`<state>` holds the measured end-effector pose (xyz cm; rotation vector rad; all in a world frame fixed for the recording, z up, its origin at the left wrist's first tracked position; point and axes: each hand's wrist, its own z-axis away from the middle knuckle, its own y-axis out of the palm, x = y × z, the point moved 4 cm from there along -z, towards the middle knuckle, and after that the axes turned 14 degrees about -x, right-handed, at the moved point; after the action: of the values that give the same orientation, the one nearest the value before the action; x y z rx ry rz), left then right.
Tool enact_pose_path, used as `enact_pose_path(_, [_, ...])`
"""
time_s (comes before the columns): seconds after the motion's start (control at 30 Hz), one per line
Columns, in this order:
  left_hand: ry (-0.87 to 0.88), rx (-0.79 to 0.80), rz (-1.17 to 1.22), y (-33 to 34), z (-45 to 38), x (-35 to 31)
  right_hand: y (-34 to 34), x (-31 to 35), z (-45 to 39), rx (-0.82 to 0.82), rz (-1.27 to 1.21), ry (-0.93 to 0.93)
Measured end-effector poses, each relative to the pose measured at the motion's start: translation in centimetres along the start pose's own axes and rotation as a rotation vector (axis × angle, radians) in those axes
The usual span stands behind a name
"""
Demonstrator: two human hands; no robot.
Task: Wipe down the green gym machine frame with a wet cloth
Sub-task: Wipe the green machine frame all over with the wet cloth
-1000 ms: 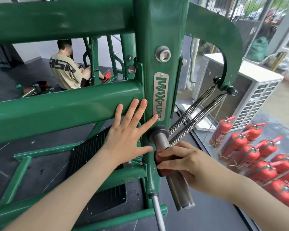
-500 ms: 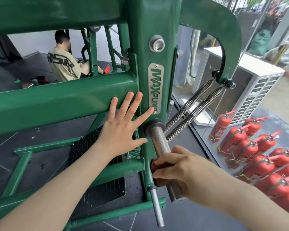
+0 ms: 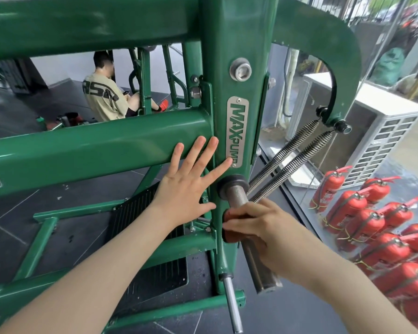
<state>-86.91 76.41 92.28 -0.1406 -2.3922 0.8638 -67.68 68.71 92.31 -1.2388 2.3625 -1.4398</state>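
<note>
Little has shifted: the right hand (image 3: 258, 227) has slid slightly down the upright, fingers curled round a reddish cloth (image 3: 229, 233) pressed to the green frame (image 3: 94, 150) beside the steel peg (image 3: 237, 196). The left hand (image 3: 188, 186) stays flat, fingers spread, braced on the crossbar. Soft and wet, the cloth should bunch easily; best gripped in the palm. That frame looks heavy, rigid, slick-painted. Springs (image 3: 287, 160) hang just beside; extinguishers (image 3: 372, 220) stand well apart.

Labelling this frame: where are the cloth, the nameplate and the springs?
cloth (image 3: 232, 233): head view, red fold under the right hand's fingers.
nameplate (image 3: 237, 131): head view, lettered middle.
springs (image 3: 287, 160): head view, coils at mid-length.
</note>
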Motion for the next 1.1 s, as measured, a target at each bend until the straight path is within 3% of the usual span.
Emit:
enact_pose_path(0.2, [-0.084, -0.200, 0.114, -2.6, 2.2, 3.0, -2.0, 1.4, -5.0, -0.255, 0.005, -0.040])
enact_pose_path(0.33, [-0.230, -0.255, 0.040, -5.0, 4.0, 5.9, -1.5, 3.4, -7.8, -0.344, 0.064, -0.118])
enact_pose_path(0.7, [-0.440, -0.233, -0.070, -11.0, 11.5, 13.7, 2.8, 11.8, -13.5, -0.331, -0.011, -0.275])
enact_pose_path(1.1, [-0.456, -0.162, -0.083, -16.5, 23.9, 23.4, 10.4, 27.1, -15.8, -0.375, -0.105, -0.278])
